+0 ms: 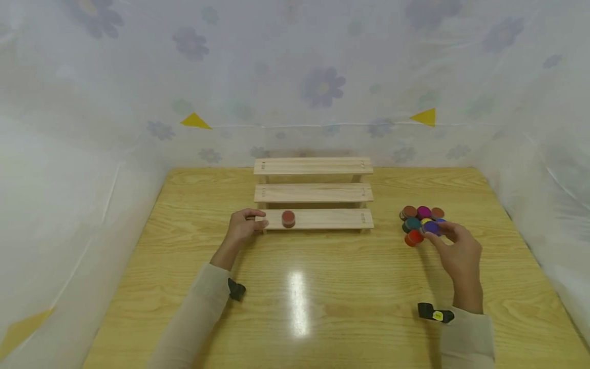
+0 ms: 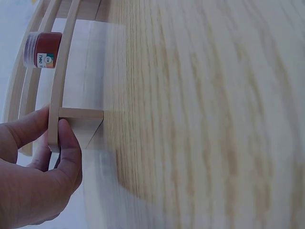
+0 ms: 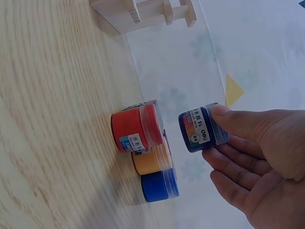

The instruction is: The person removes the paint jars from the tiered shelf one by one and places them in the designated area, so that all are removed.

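My left hand [image 1: 240,226] grips the left end of the lowest board of a three-step wooden rack [image 1: 324,219]. In the left wrist view the thumb and fingers pinch that board from both faces. A brownish-red paint jar [image 2: 47,50] stands on the same board, a little right of this hand. On the right side, my right hand [image 1: 462,251] pinches a dark blue paint jar [image 3: 195,130] by its clear lid between thumb and fingers. The jar is held off the table, beside a cluster that includes a red paint jar [image 3: 136,128].
Several more paint jars stand close together on the wooden table [image 1: 350,292], among them a magenta jar [image 1: 424,211], a teal jar [image 1: 412,224] and a yellow-orange jar [image 3: 150,160]. Flower-patterned sheeting [image 1: 276,77] encloses the back and sides.
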Tool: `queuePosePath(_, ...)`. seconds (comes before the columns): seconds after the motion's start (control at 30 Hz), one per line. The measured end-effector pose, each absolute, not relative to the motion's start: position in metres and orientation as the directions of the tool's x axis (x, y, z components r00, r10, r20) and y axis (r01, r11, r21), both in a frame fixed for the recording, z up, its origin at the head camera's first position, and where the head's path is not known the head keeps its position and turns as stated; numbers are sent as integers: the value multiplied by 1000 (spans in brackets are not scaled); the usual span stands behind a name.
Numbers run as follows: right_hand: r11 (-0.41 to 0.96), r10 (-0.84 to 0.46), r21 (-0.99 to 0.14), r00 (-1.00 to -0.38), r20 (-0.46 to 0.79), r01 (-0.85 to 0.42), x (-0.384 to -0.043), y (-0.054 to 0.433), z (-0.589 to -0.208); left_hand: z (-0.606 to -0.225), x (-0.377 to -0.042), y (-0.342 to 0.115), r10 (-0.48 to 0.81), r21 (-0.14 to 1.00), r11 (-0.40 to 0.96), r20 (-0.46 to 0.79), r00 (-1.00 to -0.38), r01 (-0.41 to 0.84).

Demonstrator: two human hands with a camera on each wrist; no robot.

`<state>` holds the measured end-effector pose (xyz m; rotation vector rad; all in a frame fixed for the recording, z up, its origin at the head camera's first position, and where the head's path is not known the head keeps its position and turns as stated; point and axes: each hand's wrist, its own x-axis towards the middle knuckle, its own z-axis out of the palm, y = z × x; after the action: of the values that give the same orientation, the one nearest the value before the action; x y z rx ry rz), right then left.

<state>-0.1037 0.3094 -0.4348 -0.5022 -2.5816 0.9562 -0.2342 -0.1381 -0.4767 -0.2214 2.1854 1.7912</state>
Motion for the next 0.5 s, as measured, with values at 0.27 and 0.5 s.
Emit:
queuePosePath(0.27,708,462,-668,-866,194,228,-101,315,-439,-478,-235,-139,76,926,199,-341,-937,-320)
queuePosePath(0.5,683,512,-662,-849,130,310,-99,319,-445,-478,-235,-139,85,926,207,-338,-937,-315)
